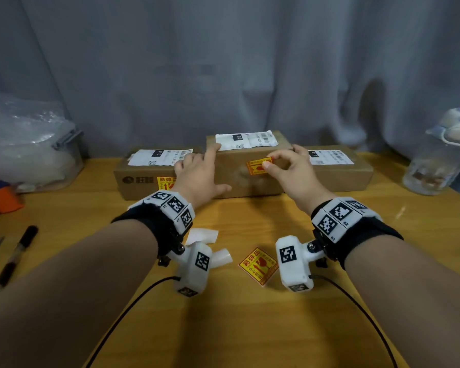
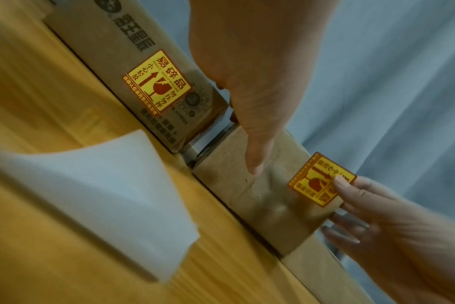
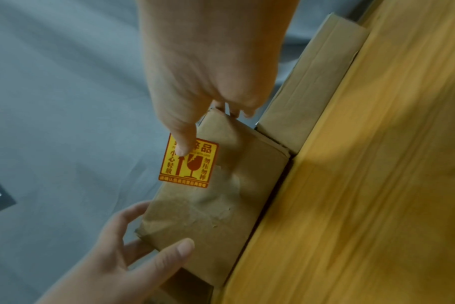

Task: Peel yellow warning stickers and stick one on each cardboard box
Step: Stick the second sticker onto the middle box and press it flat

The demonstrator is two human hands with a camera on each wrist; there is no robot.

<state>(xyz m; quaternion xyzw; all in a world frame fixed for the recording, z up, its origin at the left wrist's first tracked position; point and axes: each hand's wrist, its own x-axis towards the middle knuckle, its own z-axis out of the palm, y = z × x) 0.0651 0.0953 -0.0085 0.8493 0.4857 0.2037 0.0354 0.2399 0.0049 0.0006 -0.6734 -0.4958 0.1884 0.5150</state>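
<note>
Here, a yellow warning sticker (image 1: 259,166) is pinched by the right hand (image 1: 290,171) against the front face of the middle cardboard box (image 1: 247,179) (upper part). The box's left end is held by the left hand (image 1: 199,173), fingers spread. The left box (image 1: 144,179) is already stickered; a spare sticker (image 1: 259,265) lies on the table (image 1: 250,328).

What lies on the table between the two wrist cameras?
A yellow warning sticker lies flat on the wooden table there, unpeeled as far as the head view shows.

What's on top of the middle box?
A white shipping label lies on top of the middle box, and left hand fingertips rest on its top edge. Whatever lies beneath the label is covered.
</note>
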